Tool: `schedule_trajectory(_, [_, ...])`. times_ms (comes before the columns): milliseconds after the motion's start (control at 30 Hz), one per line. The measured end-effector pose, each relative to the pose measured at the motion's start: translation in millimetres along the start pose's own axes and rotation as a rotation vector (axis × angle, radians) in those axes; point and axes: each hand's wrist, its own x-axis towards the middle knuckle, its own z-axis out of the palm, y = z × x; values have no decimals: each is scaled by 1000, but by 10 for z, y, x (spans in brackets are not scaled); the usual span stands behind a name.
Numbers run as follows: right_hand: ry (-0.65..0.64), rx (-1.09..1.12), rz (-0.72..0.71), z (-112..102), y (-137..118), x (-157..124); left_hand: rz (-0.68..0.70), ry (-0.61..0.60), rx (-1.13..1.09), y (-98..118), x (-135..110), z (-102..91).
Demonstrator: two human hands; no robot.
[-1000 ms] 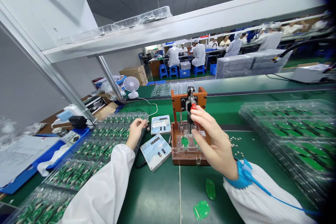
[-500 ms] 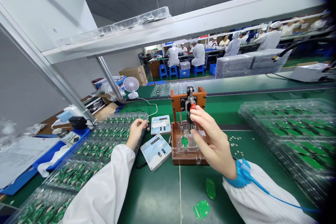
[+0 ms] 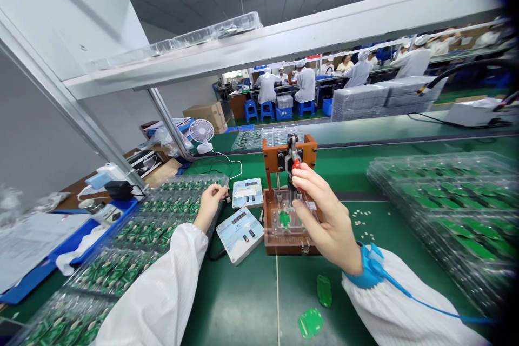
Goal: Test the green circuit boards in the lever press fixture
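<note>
My right hand (image 3: 326,221) is wrapped around the red handle (image 3: 297,165) of a toggle clamp on a brown test fixture (image 3: 270,147). A green circuit board (image 3: 284,219) sits in the fixture's clear bed, beneath the clamp. My left hand (image 3: 211,203) is pinched at the right edge of a clear tray (image 3: 178,179) of green boards; whatever its fingertips hold is too small to make out. Between my hands lie two white meter boxes, the nearer one (image 3: 240,235) tilted and the farther one (image 3: 247,193) behind it. Two loose boards, one upper (image 3: 324,291) and one lower (image 3: 311,323), lie before the fixture.
Stacked clear trays of green boards (image 3: 450,189) stand at the right. Small pale bits (image 3: 360,219) are scattered beside the fixture. A white fan (image 3: 201,132) stands behind the left tray, and a shelf (image 3: 284,40) spans overhead. Several people work at a far bench.
The view shifts slightly. Both hands keep their places, the right on the clamp handle and the left at the tray edge.
</note>
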Motion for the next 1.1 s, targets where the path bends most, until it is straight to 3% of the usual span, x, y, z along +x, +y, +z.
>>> schedule_trajectory(1100, [-1, 4, -10, 2, -10, 0, 35, -55, 26, 38, -10, 9])
